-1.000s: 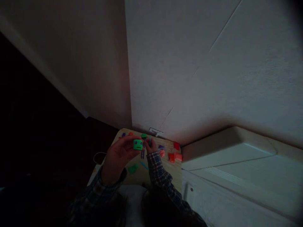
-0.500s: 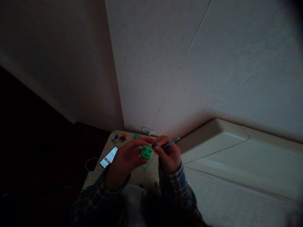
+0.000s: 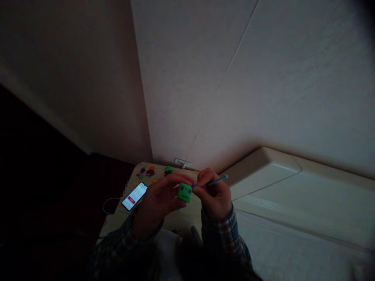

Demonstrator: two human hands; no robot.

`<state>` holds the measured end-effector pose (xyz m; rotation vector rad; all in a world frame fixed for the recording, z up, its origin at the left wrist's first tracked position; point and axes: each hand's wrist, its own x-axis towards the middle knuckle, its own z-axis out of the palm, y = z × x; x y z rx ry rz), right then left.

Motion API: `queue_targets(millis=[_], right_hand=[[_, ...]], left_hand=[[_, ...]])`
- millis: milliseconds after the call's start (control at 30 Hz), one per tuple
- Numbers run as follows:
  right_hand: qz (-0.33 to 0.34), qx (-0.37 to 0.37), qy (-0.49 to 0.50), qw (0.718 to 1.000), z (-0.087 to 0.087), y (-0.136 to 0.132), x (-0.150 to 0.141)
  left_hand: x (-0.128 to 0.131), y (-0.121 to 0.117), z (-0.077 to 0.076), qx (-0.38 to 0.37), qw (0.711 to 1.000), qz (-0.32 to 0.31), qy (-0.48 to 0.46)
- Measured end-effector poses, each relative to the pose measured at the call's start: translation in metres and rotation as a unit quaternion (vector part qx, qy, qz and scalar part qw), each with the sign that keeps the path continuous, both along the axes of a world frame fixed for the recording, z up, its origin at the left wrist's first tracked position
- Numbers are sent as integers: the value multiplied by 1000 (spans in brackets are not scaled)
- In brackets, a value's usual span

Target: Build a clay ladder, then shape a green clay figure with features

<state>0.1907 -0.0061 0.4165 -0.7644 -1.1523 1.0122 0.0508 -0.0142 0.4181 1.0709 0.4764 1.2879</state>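
Between the fingers and thumb of my left hand point(image 3: 156, 199) is a green clay block point(image 3: 184, 193) with two purple eyes and a dark mouth slit, its face turned toward me. My right hand point(image 3: 215, 195) is closed at the block's right side. A thin teal modelling tool point(image 3: 218, 180) lies in that hand, its end sticking out to the upper right. At the right fingertips, by the block's upper right edge, shows a small bit of purple clay point(image 3: 193, 185); whether it touches the block I cannot tell.
Below my hands stands a small wooden table point(image 3: 123, 222). On it lie a lit phone point(image 3: 134, 196), a brown round clay piece point(image 3: 150, 172), a green-and-black clay piece point(image 3: 168, 171) and several small coloured bits. A pale headboard point(image 3: 269, 183) rises at the right, a wall point(image 3: 187, 97) behind.
Both hands have shifted slightly right with the block and tool. The purple clay has come from beside the block to its upper right edge, and less of it shows.
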Motion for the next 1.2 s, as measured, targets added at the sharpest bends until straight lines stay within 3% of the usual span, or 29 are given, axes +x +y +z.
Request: queue_targets(millis=[167, 467, 633, 833, 1000, 1200], right_hand=[[3, 21, -20, 1000, 2, -1, 3], [-31, -15, -31, 999, 7, -5, 3], [-88, 5, -36, 995, 1, -4, 15], [-74, 25, -48, 996, -4, -4, 21], [-56, 21, -7, 998, 6, -5, 15], [-63, 28, -29, 997, 19, -9, 13]], left_hand=[[0, -2, 2, 2, 1000, 5, -2], [-2, -7, 7, -10, 1000, 24, 17], [-5, -7, 9, -21, 998, 48, 39], [-6, -7, 11, -8, 997, 64, 40], [-5, -8, 14, 4, 996, 76, 51], [-7, -9, 14, 34, 991, 101, 78]])
